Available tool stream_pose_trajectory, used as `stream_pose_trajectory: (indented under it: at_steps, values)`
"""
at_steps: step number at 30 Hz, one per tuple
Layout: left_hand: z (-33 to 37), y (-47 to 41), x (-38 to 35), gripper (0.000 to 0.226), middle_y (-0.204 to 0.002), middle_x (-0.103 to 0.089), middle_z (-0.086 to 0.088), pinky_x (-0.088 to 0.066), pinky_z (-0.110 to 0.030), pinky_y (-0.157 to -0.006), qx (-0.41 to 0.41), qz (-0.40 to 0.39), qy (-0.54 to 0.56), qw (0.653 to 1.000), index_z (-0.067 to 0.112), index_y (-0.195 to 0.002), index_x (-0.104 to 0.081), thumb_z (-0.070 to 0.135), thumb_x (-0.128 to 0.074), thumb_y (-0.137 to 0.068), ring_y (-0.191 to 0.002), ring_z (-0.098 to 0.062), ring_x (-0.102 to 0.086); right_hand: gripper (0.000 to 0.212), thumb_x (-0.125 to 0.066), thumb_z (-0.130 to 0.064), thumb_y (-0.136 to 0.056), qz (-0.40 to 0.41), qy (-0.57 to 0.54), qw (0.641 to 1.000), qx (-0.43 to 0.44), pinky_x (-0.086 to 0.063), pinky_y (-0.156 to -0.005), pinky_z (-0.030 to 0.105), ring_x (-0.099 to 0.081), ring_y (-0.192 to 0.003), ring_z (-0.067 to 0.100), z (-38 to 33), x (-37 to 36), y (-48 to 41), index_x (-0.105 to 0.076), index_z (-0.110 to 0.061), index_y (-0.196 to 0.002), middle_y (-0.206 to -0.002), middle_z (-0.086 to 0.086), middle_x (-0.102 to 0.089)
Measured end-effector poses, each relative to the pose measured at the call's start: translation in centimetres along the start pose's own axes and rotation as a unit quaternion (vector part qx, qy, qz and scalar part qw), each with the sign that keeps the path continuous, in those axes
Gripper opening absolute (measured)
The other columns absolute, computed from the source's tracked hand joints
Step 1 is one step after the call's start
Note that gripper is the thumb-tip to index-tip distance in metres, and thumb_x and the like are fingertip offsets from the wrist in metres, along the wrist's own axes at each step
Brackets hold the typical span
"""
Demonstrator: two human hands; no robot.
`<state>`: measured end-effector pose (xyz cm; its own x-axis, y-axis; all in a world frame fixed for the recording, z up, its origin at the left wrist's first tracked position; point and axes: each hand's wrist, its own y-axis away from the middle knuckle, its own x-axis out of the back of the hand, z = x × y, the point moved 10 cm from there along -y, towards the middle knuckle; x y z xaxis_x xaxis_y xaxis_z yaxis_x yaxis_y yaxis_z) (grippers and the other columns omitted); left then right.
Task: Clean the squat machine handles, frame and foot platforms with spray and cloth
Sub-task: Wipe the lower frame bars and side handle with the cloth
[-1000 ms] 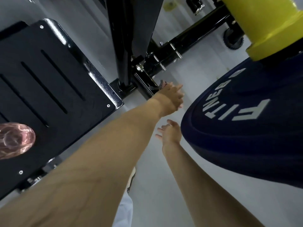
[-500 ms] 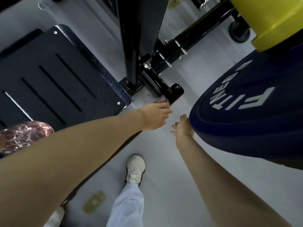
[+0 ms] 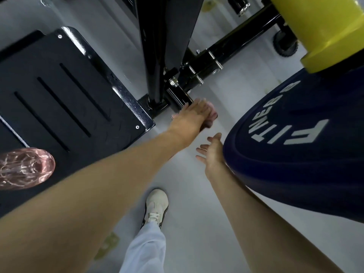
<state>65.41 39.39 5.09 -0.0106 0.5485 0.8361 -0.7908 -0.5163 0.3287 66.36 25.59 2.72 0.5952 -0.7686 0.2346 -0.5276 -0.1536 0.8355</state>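
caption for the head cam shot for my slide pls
Left hand grips a pink cloth against the squat machine's black frame peg; open right hand hovers beside a blue weight plate.

Black foot platform [image 3: 59,99], navy weight plate [image 3: 295,164], yellow sleeve [image 3: 325,30].

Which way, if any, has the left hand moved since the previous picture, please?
Yes: the left hand, gripping the cloth, moved forward onto the frame stub, covering its end.

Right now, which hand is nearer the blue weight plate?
Right. The right hand hangs open beside the rim of the blue weight plate; the left hand is farther off, gripping a cloth on the black frame stub.
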Motion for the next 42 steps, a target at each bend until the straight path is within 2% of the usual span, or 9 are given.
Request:
stream_pose_trajectory:
  at_steps: [2,4,8,13,16,19,28,33,42]
  values:
    - [-0.8,-2.6,-2.4,0.037,-0.148,-0.032,-0.005,-0.026,-0.05,-0.112,0.045,-0.141,0.067,0.987,0.026,-0.127,-0.051,0.031,-0.055,-0.091,-0.136,-0.024,-0.03,0.056,-0.022,-0.043,-0.104,-0.003,0.006,1.0,-0.004,-0.049,-0.095,0.04,-0.058,-0.116,0.028,-0.2,-0.3,0.1,-0.039,-0.007,-0.143,-0.137,0.02,-0.049]
    - [-0.2,-4.4,-1.1,0.046,-0.155,-0.021,-0.007,-0.015,-0.055,-0.114,0.051,-0.104,0.06,0.991,0.027,-0.139,-0.042,0.03,-0.05,-0.094,-0.144,-0.03,-0.014,0.055,-0.023,-0.042,-0.104,0.001,0.011,1.0,-0.015,-0.048,-0.096,0.042,-0.058,-0.115,0.029,-0.1,-0.2,0.3,-0.041,-0.007,-0.142,-0.136,0.02,-0.05]
    - [3.5,0.0,-0.7,0.046,-0.155,-0.025,-0.003,-0.012,-0.047,-0.117,-0.119,-0.036,0.002,0.992,0.023,-0.137,-0.048,0.009,-0.044,-0.094,-0.144,-0.025,-0.014,0.056,-0.019,-0.042,-0.104,0.002,0.022,1.0,-0.012,-0.047,-0.094,0.042,-0.057,-0.116,0.03,-0.1,-0.2,0.9,-0.041,-0.005,-0.141,-0.135,0.021,-0.05]
    - [1.7,7.2,-3.8,0.053,-0.16,-0.009,0.001,-0.006,-0.055,-0.116,-0.209,-0.07,-0.152,0.964,0.019,-0.145,-0.036,0.007,-0.045,-0.095,-0.147,-0.02,0.01,0.055,-0.022,-0.041,-0.104,-0.002,0.056,0.998,-0.011,-0.049,-0.092,0.039,-0.06,-0.112,0.027,1.1,-0.2,1.7,-0.04,-0.006,-0.142,-0.134,0.019,-0.051]
    - [0.0,12.5,-5.0,0.07,-0.158,-0.02,-0.005,-0.023,-0.058,-0.11,-0.229,-0.056,-0.206,0.95,0.012,-0.144,-0.039,0.005,-0.061,-0.078,-0.147,-0.027,-0.01,0.047,-0.029,-0.033,-0.104,-0.001,0.108,0.994,0.011,-0.051,-0.086,0.037,-0.06,-0.107,0.025,1.4,-0.5,2.0,-0.042,-0.005,-0.139,-0.132,0.017,-0.052]
    - [-2.6,18.2,-4.6,0.077,-0.141,-0.051,-0.008,-0.045,-0.058,-0.093,-0.194,-0.005,-0.221,0.956,0.007,-0.127,-0.06,-0.001,-0.067,-0.051,-0.133,-0.031,-0.041,0.042,-0.035,-0.031,-0.103,-0.002,0.112,0.994,0.012,-0.052,-0.088,0.039,-0.06,-0.103,0.024,2.1,-1.1,2.1,-0.048,-0.006,-0.133,-0.126,0.016,-0.056]
    - [-3.3,10.7,-0.8,0.076,-0.155,-0.022,-0.007,-0.025,-0.038,-0.116,0.075,0.02,0.107,0.991,0.015,-0.15,-0.022,-0.012,-0.051,-0.085,-0.143,-0.027,-0.022,0.043,-0.032,-0.036,-0.103,-0.013,0.1,0.995,0.001,-0.051,-0.092,0.043,-0.061,-0.106,0.028,4.4,-3.1,2.7,-0.052,-0.006,-0.127,-0.121,0.017,-0.058]
    - [-2.9,12.4,-3.2,0.084,-0.157,-0.017,-0.013,-0.031,-0.047,-0.111,-0.055,0.018,-0.021,0.998,0.015,-0.149,-0.014,-0.018,-0.02,-0.072,-0.143,-0.035,-0.018,0.036,-0.034,-0.034,-0.103,-0.006,0.139,0.99,0.006,-0.051,-0.09,0.044,-0.061,-0.107,0.032,4.6,-2.6,3.0,-0.054,-0.007,-0.114,-0.122,0.021,-0.058]
    - [-8.0,27.1,-6.5,0.089,-0.147,-0.032,-0.007,-0.039,-0.062,-0.099,-0.118,-0.005,-0.145,0.982,0.013,-0.139,-0.035,-0.012,-0.046,-0.055,-0.139,-0.04,-0.023,0.026,-0.049,-0.038,-0.098,-0.042,0.155,0.987,-0.011,-0.054,-0.088,0.039,-0.063,-0.101,0.026,6.0,-4.4,3.9,-0.053,-0.016,-0.085,-0.114,0.017,-0.061]
